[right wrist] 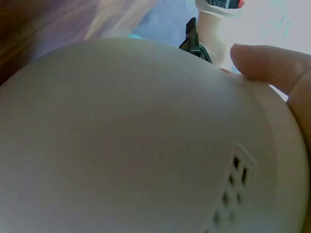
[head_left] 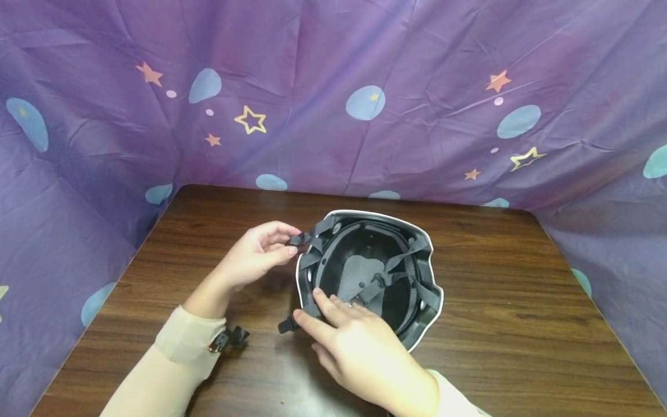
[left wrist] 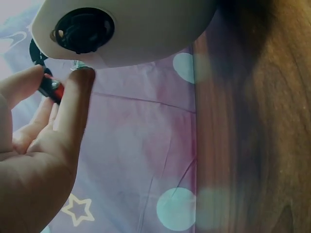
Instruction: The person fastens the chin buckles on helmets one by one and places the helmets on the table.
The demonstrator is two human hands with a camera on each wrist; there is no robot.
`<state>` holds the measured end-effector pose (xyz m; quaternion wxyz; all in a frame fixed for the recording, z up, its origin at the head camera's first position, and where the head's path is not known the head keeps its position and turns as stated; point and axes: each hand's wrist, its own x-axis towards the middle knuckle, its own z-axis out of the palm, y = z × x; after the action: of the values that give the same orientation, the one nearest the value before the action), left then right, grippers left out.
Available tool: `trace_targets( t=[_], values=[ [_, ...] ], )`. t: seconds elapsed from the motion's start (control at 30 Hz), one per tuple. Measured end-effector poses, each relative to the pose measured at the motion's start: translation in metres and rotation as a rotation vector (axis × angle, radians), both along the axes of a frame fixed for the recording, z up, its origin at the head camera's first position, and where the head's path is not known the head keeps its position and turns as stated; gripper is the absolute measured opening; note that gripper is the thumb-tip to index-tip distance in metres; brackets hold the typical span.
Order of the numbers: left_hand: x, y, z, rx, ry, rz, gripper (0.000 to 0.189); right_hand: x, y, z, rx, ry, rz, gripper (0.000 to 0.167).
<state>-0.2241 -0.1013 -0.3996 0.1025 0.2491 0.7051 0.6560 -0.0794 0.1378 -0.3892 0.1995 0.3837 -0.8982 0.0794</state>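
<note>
A white-shelled helmet (head_left: 435, 289) lies upside down on the table, its black lining and grey straps facing up. My left hand (head_left: 263, 252) pinches a black buckle (left wrist: 52, 88) with a red part, on a strap beside the rim. My right hand (head_left: 365, 350) holds the near left rim, fingers over the edge and thumb (right wrist: 265, 62) along the outside of the shell. Close to the right index fingertip, another black strap end (head_left: 286, 325) sticks out past the rim. More straps (head_left: 383, 281) cross inside the helmet. A round black fitting (left wrist: 85, 30) shows on the shell.
The helmet stands on a dark wooden table (head_left: 500, 324). Behind and beside it hangs a purple cloth (head_left: 312, 69) with stars and blue spots. A small black device (head_left: 229, 340) is strapped to the left wrist.
</note>
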Motion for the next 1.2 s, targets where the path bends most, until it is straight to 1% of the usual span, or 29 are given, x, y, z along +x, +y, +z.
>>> trace_targets(
  t=[0.17,0.33,0.4,0.5,0.63,0.77,0.93,1.1,1.2],
  values=[
    [0.003,0.001,0.005,0.113,0.035,0.058,0.033,0.000,-0.002,-0.001,-0.007,0.019,-0.023,0.057],
    [0.005,0.003,0.010,0.194,0.112,0.157,0.034,-0.001,-0.004,-0.003,-0.034,0.069,-0.018,0.051],
    [0.006,0.003,0.012,0.239,0.129,0.194,0.039,-0.002,-0.004,-0.004,-0.037,0.098,-0.016,0.048],
    [0.008,0.004,0.014,0.333,0.144,0.245,0.050,-0.002,-0.005,-0.005,-0.034,0.136,-0.005,0.043],
    [0.010,0.006,0.016,0.431,0.168,0.292,0.062,-0.003,-0.005,-0.005,-0.021,0.172,0.027,0.032],
    [0.011,0.009,0.016,0.483,0.214,0.302,0.064,-0.004,-0.005,-0.005,-0.015,0.204,0.065,0.019],
    [0.014,0.016,0.013,0.516,0.279,0.289,0.064,-0.005,-0.004,-0.002,-0.056,0.238,0.109,0.016],
    [0.016,0.023,0.009,0.502,0.329,0.288,0.062,-0.006,-0.002,-0.001,-0.103,0.270,0.133,0.015],
    [0.017,0.025,0.009,0.481,0.340,0.293,0.060,-0.007,-0.003,-0.001,-0.122,0.281,0.138,0.014]
  ],
)
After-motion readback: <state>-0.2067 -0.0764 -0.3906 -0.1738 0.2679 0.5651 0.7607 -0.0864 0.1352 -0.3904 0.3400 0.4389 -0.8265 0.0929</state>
